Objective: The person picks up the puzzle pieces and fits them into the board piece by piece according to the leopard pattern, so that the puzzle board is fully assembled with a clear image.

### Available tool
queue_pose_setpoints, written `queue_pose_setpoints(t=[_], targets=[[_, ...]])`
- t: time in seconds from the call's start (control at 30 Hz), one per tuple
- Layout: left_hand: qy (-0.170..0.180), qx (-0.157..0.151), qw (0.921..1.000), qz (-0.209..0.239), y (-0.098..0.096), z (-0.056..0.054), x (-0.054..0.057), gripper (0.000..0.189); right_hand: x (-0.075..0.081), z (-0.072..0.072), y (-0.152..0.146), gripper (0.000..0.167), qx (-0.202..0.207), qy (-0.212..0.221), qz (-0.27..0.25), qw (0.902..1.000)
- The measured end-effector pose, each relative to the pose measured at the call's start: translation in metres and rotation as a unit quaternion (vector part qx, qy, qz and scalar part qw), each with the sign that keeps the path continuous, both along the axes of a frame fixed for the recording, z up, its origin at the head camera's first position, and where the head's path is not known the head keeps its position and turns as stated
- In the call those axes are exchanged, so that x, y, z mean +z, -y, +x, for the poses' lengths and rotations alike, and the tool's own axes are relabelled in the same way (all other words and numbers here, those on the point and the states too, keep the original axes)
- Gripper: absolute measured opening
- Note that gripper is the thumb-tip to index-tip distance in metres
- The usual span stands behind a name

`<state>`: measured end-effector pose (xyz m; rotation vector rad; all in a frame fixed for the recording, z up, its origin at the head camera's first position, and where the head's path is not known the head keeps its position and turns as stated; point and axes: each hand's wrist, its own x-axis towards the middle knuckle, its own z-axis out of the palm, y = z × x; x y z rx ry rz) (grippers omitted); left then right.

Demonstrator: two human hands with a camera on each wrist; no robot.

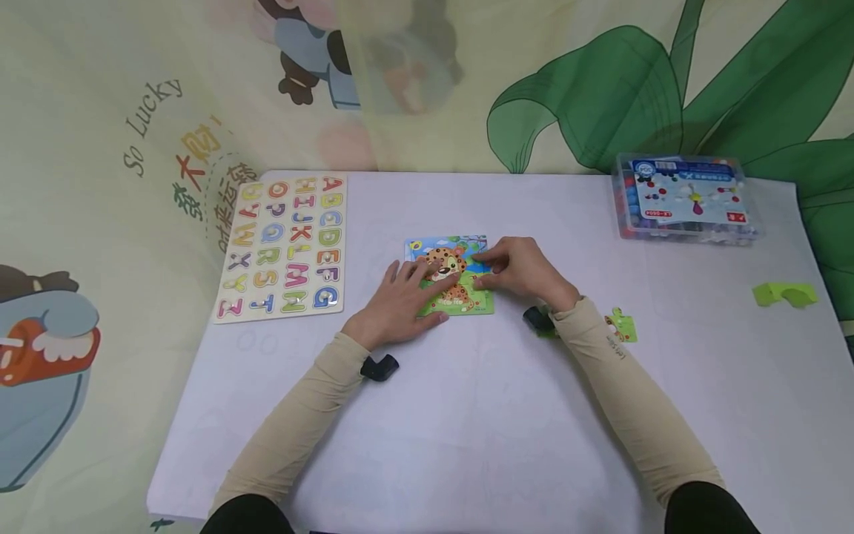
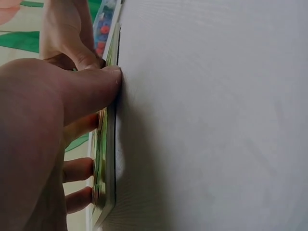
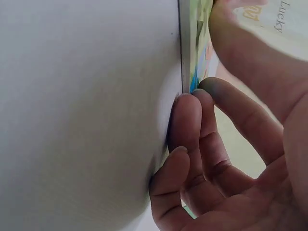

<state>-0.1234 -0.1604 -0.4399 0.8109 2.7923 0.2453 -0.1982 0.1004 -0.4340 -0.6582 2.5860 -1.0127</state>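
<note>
A jigsaw puzzle (image 1: 455, 302) of a spotted leopard on a green and blue ground lies in its flat tray (image 2: 111, 168) on the table. Across its left part rests my left hand (image 1: 400, 300), fingers spread over the picture and thumb at the near edge. My right hand (image 1: 523, 271) is at the puzzle's right side, pinching a green puzzle piece (image 1: 482, 270) between thumb and forefinger. In the right wrist view, its other fingers (image 3: 186, 118) curl beside the tray's edge. Another loose puzzle piece (image 1: 623, 326) lies near the right sleeve.
To the left lies an alphabet board (image 1: 285, 248) with colourful letters. A clear plastic box (image 1: 687, 200) with a printed label stands at the back right. Nearer the right edge is a green arched block (image 1: 784, 294). A further green piece (image 1: 548, 334) lies partly hidden under the right wrist.
</note>
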Motion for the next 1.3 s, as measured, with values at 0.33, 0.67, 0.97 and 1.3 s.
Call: queue_pose_setpoints(t=[0.33,0.67,0.97,1.3], targets=[[0.005,-0.002,0.9999,-0.010,-0.003,-0.002,0.006,0.070,-0.005,-0.006,-0.006,0.033,-0.005,0.004,-0.016,0.9999],[0.005,0.003,1.0000,-0.007,-0.004,-0.001,0.005,0.070,-0.003,-0.005,-0.003,0.033,-0.016,0.010,-0.017,0.9997],[0.013,0.018,0.9997,0.013,-0.003,0.002,0.002,0.074,-0.001,-0.003,0.000,0.033,-0.024,0.015,-0.011,0.9995],[0.012,0.023,0.9996,0.013,-0.004,0.001,0.004,0.074,0.005,-0.009,-0.029,0.045,0.028,0.029,-0.003,0.9992]])
